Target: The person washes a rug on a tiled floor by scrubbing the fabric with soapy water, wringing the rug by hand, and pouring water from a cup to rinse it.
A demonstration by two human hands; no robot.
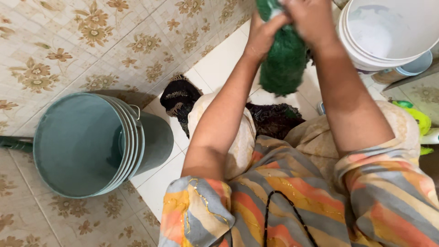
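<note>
Green cloth [284, 57] hangs lengthwise toward the person, gripped at its far end by both hands. Left hand [264, 32] and right hand [311, 20] are clenched on it, touching.

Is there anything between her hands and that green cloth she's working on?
Nothing visible. Both the left hand and the right hand already grip the green cloth directly, holding it up over the white floor tiles.
</note>
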